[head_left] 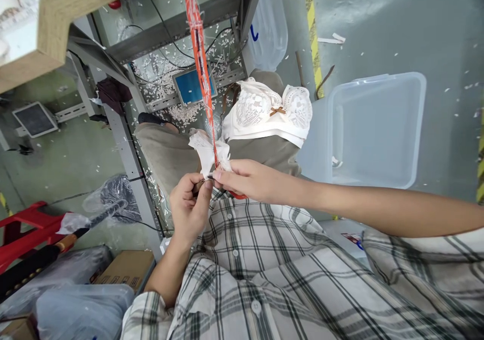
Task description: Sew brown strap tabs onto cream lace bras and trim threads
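- I see left hand (191, 199) and right hand (245, 178) together mid-frame, pinching white lace (209, 151)
- White bra (260, 113) lies to their upper right, long axis sideways, right hand nearer

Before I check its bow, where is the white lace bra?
In the head view, the white lace bra lies on the person's right leg, just beyond the right hand and right of the hanging orange strip.

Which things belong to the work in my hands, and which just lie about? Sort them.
In the work:
white lace piece, where left hand and right hand meet
orange strand, running down to it
white bra, probably

Lying about:
translucent bin, right
cardboard box, lower left
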`<state>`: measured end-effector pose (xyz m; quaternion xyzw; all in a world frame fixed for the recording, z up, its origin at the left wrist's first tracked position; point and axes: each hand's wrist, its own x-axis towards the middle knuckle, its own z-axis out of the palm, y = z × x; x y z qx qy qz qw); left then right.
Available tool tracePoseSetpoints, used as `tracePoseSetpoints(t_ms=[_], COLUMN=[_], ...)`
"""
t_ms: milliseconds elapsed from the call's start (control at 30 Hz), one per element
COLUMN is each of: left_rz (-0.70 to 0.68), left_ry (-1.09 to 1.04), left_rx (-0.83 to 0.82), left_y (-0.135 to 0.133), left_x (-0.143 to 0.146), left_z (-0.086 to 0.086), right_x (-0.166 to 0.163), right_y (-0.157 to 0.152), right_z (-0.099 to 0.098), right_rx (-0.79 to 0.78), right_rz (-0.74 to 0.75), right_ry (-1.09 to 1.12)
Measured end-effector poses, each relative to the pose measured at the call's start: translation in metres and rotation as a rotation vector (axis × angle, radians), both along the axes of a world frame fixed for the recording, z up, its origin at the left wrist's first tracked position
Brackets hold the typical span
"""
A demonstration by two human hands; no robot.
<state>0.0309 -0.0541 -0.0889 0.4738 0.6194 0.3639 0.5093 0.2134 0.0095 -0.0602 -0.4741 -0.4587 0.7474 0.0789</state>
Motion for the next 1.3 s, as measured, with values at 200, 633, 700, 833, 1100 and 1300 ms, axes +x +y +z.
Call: tracePoseSetpoints(t_ms=[200, 633, 700, 833, 1100, 1300], left_rz=[0.146, 0.19, 0.189, 0.178, 0.169, 0.176], left_ry=[-0.286, -0.413, -0.379, -0.357, -0.363, -0.358], left_rx=[-0.115, -0.187, -0.185, -0.182, -0.203, -0.222], left_y=[0.002, 0.006, 0.006, 0.004, 0.004, 0.004], left_x=[0.003, 0.006, 0.006, 0.006, 0.005, 0.005], left_z=[-0.004, 0.003, 0.003, 0.004, 0.003, 0.004], right_x=[-0.002, 0.001, 0.002, 0.004, 0.004, 0.006], right_y=[0.002, 0.003, 0.005, 0.006, 0.002, 0.004], right_z=[0.002, 0.0, 0.005, 0.005, -0.006, -0.005], right_rx=[0.02, 0.145, 0.129, 0.105, 0.05, 0.177], right_rz=[-0.014, 0.037, 0.041, 0.041, 0.03, 0.08], right_ry=[0.052, 0.014, 0.04, 0.067, 0.19, 0.075])
